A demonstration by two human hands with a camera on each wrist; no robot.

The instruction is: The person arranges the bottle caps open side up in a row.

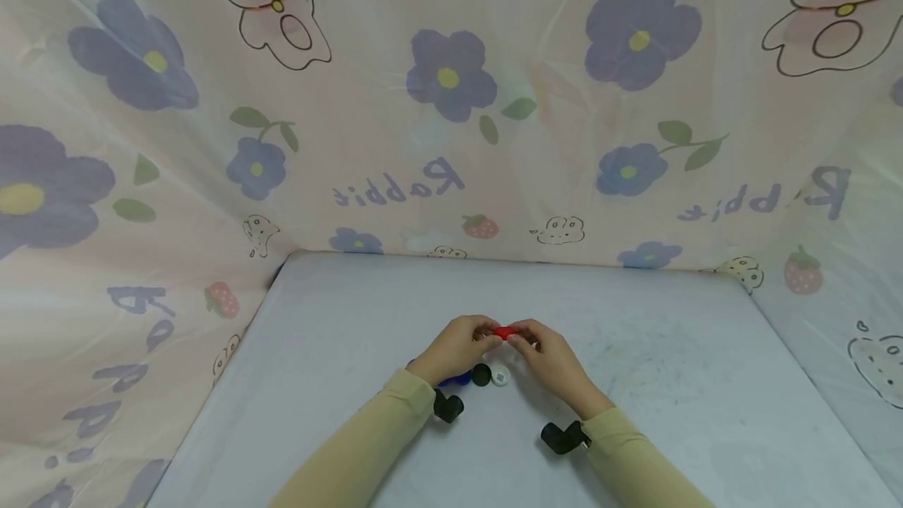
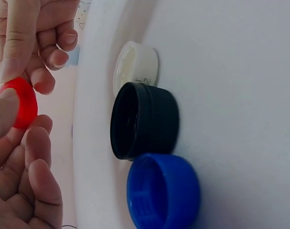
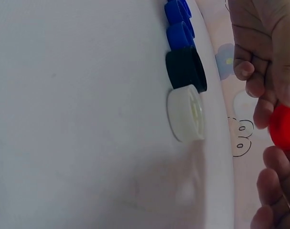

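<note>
Both hands meet above the table at a small red bottle cap [image 1: 503, 332]. My left hand [image 1: 460, 345] pinches its left side between thumb and fingers, and my right hand [image 1: 550, 355] pinches its right side. In the left wrist view, thumbs and fingertips partly cover the red cap [image 2: 27, 102]. Just below the hands, bottle caps stand in a touching row on the table, hollow side up. A white cap [image 2: 145, 64] is at the right end, then a dark cap [image 2: 156, 119], then a blue cap [image 2: 180, 193]. The right wrist view shows several blue caps [image 3: 179, 36] continuing the row.
The white table [image 1: 635, 335] carries faint smudges right of the hands. Patterned cloth [image 1: 536, 163] with flowers and rabbits rises behind it and along both sides. A black wrist camera [image 1: 448, 407] sits on the left wrist and another black camera [image 1: 563, 437] on the right.
</note>
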